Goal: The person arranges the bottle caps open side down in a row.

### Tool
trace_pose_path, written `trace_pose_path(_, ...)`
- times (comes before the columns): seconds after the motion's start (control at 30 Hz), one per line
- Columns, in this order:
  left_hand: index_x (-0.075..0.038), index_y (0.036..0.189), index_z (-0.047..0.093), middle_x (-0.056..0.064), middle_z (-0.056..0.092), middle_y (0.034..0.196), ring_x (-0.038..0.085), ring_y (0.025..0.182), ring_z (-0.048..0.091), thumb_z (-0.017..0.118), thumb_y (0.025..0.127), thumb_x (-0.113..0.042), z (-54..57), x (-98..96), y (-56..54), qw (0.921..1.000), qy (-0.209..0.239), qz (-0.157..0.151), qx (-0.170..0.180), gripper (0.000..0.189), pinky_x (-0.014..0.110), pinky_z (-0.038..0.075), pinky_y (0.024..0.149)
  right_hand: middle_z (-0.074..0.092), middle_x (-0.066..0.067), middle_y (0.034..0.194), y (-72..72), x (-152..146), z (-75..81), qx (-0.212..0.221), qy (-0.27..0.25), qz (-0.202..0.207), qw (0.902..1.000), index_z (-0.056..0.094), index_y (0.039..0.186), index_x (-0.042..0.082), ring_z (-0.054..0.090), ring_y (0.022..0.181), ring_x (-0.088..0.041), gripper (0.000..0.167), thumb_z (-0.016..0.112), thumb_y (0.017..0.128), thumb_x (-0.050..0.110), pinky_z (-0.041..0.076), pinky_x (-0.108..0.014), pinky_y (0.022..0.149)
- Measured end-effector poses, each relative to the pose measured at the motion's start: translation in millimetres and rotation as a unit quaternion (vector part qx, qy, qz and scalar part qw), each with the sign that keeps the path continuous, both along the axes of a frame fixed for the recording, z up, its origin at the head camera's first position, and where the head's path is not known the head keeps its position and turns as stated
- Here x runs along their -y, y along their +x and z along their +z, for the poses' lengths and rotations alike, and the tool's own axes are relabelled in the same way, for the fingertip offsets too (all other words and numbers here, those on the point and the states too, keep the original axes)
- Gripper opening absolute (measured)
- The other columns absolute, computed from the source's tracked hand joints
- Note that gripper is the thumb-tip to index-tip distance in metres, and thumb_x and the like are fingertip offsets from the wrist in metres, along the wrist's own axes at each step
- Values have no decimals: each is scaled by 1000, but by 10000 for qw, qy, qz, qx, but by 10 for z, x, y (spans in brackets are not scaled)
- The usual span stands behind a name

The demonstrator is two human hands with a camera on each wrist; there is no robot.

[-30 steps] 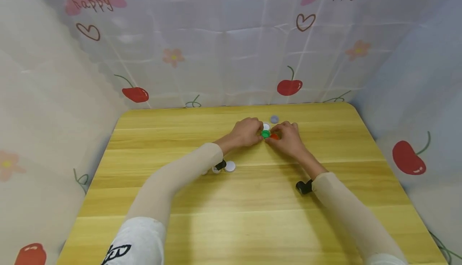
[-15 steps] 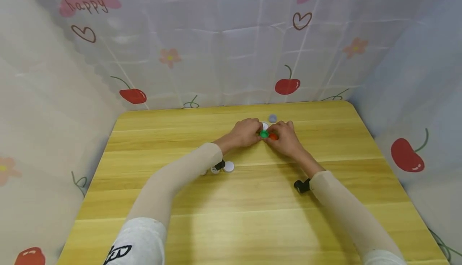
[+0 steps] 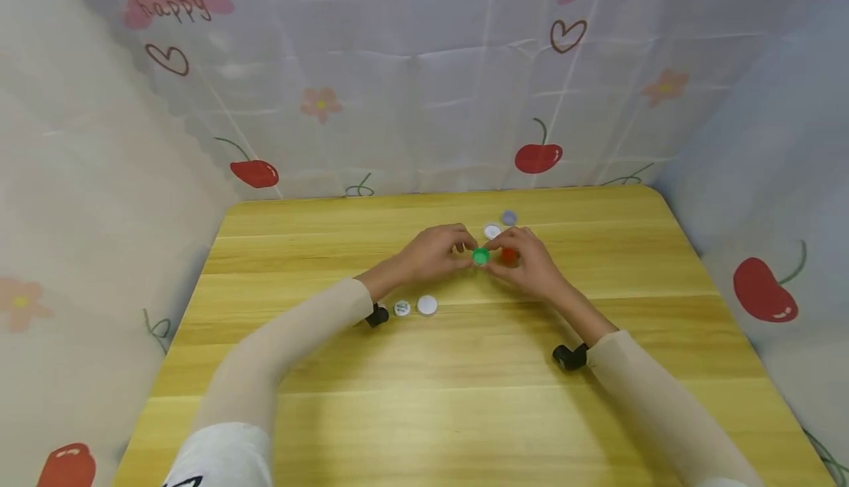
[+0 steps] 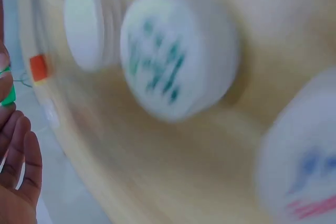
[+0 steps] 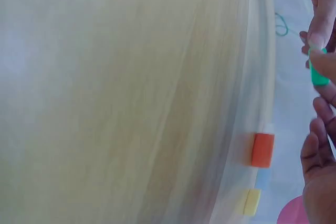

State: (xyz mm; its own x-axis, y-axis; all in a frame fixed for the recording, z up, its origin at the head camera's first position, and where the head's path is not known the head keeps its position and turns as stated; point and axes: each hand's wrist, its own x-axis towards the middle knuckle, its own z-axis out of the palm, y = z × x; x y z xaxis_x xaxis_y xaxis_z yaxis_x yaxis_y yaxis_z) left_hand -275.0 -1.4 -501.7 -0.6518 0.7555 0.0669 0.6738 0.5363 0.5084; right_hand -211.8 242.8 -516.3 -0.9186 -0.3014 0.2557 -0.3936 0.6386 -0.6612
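A green bottle cap (image 3: 480, 256) is between my two hands in the head view, its open side facing up. My left hand (image 3: 431, 253) pinches it from the left with thumb and forefinger. From the right, the thumb and forefinger of my right hand (image 3: 530, 262) pinch it too. In the right wrist view the green cap (image 5: 318, 72) shows edge-on between the fingertips, above the tabletop, with other fingers spread loosely. A red cap (image 3: 509, 256) sits beneath my right hand, partly covered by it.
Behind the hands lie a white cap (image 3: 492, 231) and a pale grey-blue cap (image 3: 508, 218). Nearer me are a plain white lid (image 3: 427, 306) and one with green writing (image 4: 157, 56). Another lid (image 4: 310, 171) has blue and red marks. A yellow cap (image 5: 252, 202) stands near the red one.
The green cap has come away from beside the white and red caps, slightly toward me and left. My left arm has shifted left, uncovering the lid with writing.
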Motion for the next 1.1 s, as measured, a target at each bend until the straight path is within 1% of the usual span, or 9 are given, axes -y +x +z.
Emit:
trace_pose_path(0.2, -20, 125, 76, -5, 73, 120, 10, 105, 69, 77, 101, -37, 28, 208, 354, 9980, 604, 115, 141, 29, 26, 59, 89, 73, -6, 116, 218, 74, 87, -17, -423, 460, 9980, 80, 113, 20, 56, 101, -33, 28, 92, 87, 19, 46, -44, 79)
trace_pose_path(0.37, -19, 121, 76, 1, 74, 118, 11, 101, 69, 80, 99, -32, -9, 346, 622, 9929, 1156, 112, 268, 26, 26, 60, 87, 74, 4, 114, 382, 151, 102, -54, -638, 741, 9952, 81, 110, 24, 58, 108, -18, 27, 93, 86, 19, 49, -40, 83)
trace_pose_path(0.5, -21, 120, 76, -2, 74, 116, 9, 99, 68, 80, 99, -34, -22, 414, 725, 9897, 1366, 158, 384, 25, 28, 61, 87, 74, 6, 113, 425, 195, 78, -30, -695, 807, 9943, 81, 109, 26, 61, 111, -14, 27, 93, 86, 19, 54, -44, 90)
trace_pose_path(0.57, -23, 121, 76, -5, 73, 116, 10, 100, 67, 79, 100, -35, -24, 447, 737, 9859, 1488, 205, 734, 25, 28, 61, 88, 73, 6, 113, 429, 214, 71, -12, -700, 827, 9941, 80, 109, 27, 63, 111, -18, 28, 93, 86, 18, 54, -45, 91)
trace_pose_path(0.67, -20, 121, 77, -2, 75, 118, 19, 103, 70, 75, 104, -31, -24, 501, 720, 9644, 1872, 288, 1843, 21, 31, 60, 89, 73, 7, 115, 433, 236, 76, 3, -711, 884, 9935, 80, 110, 28, 63, 110, -23, 28, 92, 87, 18, 53, -41, 90)
trace_pose_path(0.77, -14, 122, 78, 8, 76, 120, 33, 105, 72, 70, 106, -26, -13, 544, 702, 9240, 2218, 487, 3076, 21, 33, 59, 90, 73, 7, 115, 445, 247, 92, 34, -786, 1025, 9916, 79, 111, 28, 63, 107, -27, 30, 91, 87, 16, 54, -40, 89)
trace_pose_path(0.83, -11, 121, 78, 14, 77, 119, 38, 106, 72, 69, 106, -26, -2, 554, 697, 9060, 2245, 577, 3542, 24, 34, 59, 91, 73, 6, 116, 449, 251, 106, 21, -841, 1128, 9901, 79, 113, 27, 64, 104, -29, 31, 91, 87, 15, 55, -41, 88)
trace_pose_path(0.93, -7, 120, 78, 22, 76, 116, 43, 107, 70, 69, 105, -25, 15, 548, 711, 8911, 2212, 661, 3908, 26, 35, 60, 91, 73, 5, 116, 447, 260, 125, -17, -911, 1220, 9883, 79, 115, 26, 63, 101, -32, 33, 91, 87, 13, 56, -41, 87)
trace_pose_path(1.1, -3, 115, 79, 21, 77, 106, 37, 99, 68, 69, 104, -20, 9, 528, 750, 8817, 2253, 810, 4066, 23, 32, 59, 85, 74, 6, 115, 444, 284, 130, -73, -923, 1272, 9875, 79, 114, 25, 63, 100, -30, 34, 91, 86, 10, 55, -39, 86)
